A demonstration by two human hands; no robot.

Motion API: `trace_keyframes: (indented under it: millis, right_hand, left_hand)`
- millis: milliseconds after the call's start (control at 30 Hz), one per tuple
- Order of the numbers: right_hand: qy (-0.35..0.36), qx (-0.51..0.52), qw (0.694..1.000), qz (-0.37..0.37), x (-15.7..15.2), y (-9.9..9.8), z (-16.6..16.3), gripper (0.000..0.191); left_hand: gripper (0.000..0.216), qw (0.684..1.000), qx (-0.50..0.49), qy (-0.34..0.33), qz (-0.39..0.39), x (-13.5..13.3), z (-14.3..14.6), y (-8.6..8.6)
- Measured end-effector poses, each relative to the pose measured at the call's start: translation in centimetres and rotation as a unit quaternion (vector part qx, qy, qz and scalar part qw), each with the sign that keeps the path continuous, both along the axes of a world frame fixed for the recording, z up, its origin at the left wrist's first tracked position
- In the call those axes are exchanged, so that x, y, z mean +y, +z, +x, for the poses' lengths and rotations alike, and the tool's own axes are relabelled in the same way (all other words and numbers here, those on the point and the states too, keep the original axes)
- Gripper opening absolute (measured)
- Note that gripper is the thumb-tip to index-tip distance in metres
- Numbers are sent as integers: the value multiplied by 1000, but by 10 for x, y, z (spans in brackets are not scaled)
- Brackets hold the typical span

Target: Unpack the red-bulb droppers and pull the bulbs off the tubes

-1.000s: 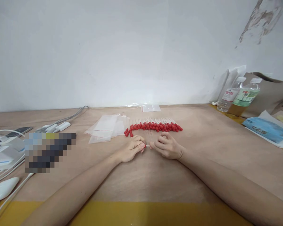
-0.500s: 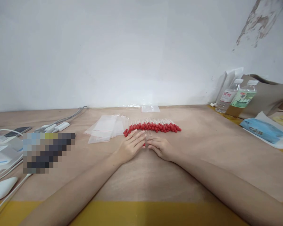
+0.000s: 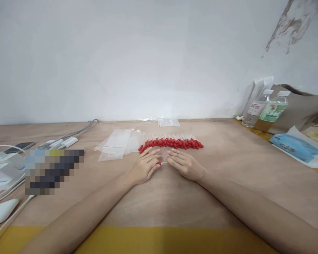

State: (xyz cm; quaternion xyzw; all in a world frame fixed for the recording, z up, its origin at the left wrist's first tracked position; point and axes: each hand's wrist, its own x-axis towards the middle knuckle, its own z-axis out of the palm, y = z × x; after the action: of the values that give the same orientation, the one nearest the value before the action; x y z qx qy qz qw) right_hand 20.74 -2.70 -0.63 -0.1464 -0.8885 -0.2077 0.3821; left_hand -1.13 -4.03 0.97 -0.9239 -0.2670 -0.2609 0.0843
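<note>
My left hand [image 3: 144, 166] and my right hand [image 3: 184, 164] lie on the brown table [image 3: 161, 201], fingers stretched out towards each other. Between them is a small see-through bundle [image 3: 164, 154], and I cannot make out what is in it. A thin clear dropper with a red bulb [image 3: 161, 163] lies crosswise at my thumbs, its bulb touching my left hand. Just beyond my fingertips runs a row of several red-bulbed droppers [image 3: 171, 142]. Clear zip bags [image 3: 118, 144] lie to the left of that row.
Cables, white chargers and a phone [image 3: 21, 146] crowd the left side. A small clear bag [image 3: 169, 122] sits near the wall. At the right stand two plastic bottles [image 3: 265, 107], a brown paper bag [image 3: 300, 106] and a blue packet [image 3: 296, 147].
One second ago both hands pinched a dropper between curled fingers. Now the fingers are spread flat either side of the clear bundle, and the dropper lies by my thumbs.
</note>
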Motion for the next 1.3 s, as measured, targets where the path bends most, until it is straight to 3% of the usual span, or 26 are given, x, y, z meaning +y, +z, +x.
trace_keyframes:
  millis: [100,200,367,567,700,900,1100,1200,1300]
  right_hand:
    - [5,9,1000,9,2,0,7,26]
    - [-51,74,996,-17,8,-1,15,26]
    - [-186,126,962,-155,11,-7,9,27]
    - [-188,131,938,-259,11,-7,-6,29]
    - [-182,157,931,-274,14,-8,-7,13]
    - [-198,117,943,-241,17,-12,-13,17]
    - [-169,68,950,-253,12,-5,-16,21]
    - [-156,66,948,-269,10,-2,-16,30]
    - [-146,99,942,-285,10,-2,-15,34]
  left_hand:
    - [17,1000,-16,22,-8,-1,-7,0]
    - [20,992,-68,107,-23,6,-23,1]
    - [24,939,-227,257,-29,32,-50,-2]
    - [28,906,-267,324,-56,54,-62,-8]
    - [31,897,-267,339,-99,59,-65,-10]
    - [20,914,-218,322,-115,60,-62,-12]
    - [21,946,-145,288,42,45,-47,-7]
    - [19,955,-104,275,41,44,-38,-3]
    - [22,947,-98,306,18,52,-30,2]
